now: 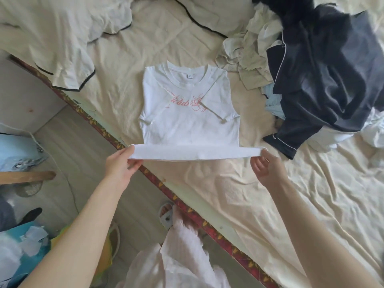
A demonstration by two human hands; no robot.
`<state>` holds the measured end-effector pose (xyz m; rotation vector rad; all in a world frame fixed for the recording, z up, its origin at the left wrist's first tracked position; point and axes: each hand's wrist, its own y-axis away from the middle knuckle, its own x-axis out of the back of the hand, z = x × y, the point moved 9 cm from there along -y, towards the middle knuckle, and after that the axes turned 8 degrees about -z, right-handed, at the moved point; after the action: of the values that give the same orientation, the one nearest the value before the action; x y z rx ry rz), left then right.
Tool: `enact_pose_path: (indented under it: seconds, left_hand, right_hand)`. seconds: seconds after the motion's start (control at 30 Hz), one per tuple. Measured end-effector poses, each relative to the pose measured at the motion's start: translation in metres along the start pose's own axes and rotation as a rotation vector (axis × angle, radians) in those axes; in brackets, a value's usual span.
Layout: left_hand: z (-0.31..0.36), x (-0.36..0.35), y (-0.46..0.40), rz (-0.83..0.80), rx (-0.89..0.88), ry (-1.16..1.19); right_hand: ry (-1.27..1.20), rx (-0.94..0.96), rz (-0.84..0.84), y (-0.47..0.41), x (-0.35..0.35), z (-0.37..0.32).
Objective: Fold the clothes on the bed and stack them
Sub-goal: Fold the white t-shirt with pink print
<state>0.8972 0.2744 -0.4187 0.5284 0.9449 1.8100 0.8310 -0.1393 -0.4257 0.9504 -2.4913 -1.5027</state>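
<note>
A white T-shirt with pink script lettering lies face up on the cream bed sheet, its sleeves folded in over the front. Its bottom hem is lifted off the bed and stretched taut between both hands. My left hand pinches the hem's left corner. My right hand pinches the right corner, palm turned toward me. A pile of unfolded clothes sits at the upper right, topped by a dark navy pyjama top with white piping over pale garments.
A cream garment with black trim lies spread at the upper left. The bed's patterned red edge runs diagonally below the shirt. On the floor to the left are a blue bag, a wooden piece and a slippered foot.
</note>
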Motion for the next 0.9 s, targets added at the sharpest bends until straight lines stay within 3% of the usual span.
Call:
enact_pose_path:
  seconds: [0.37,0.6,0.77,0.83,0.9]
  left_hand:
    - [0.094,-0.078,-0.084,0.071,-0.041,0.153]
    - [0.133,-0.119,-0.158,0.041,-0.034,0.217]
    - [0.145,-0.143,-0.193,-0.011,-0.095,0.280]
    - [0.143,-0.141,-0.193,0.035,-0.190,0.149]
    - [0.148,-0.136,-0.182,0.113,-0.422,-0.199]
  right_hand:
    - [0.235,0.122,0.022,-0.085,-0.121,-0.080]
    - [0.137,0.055,0.076,-0.146,-0.186,-0.091]
    - [-0.010,0.040,-0.077,-0.190,-0.225,-0.085]
    - [0.170,0.115,-0.089,-0.201,-0.225,-0.081]
    - [0.646,0.314,-0.066,-0.199,-0.227,-0.082]
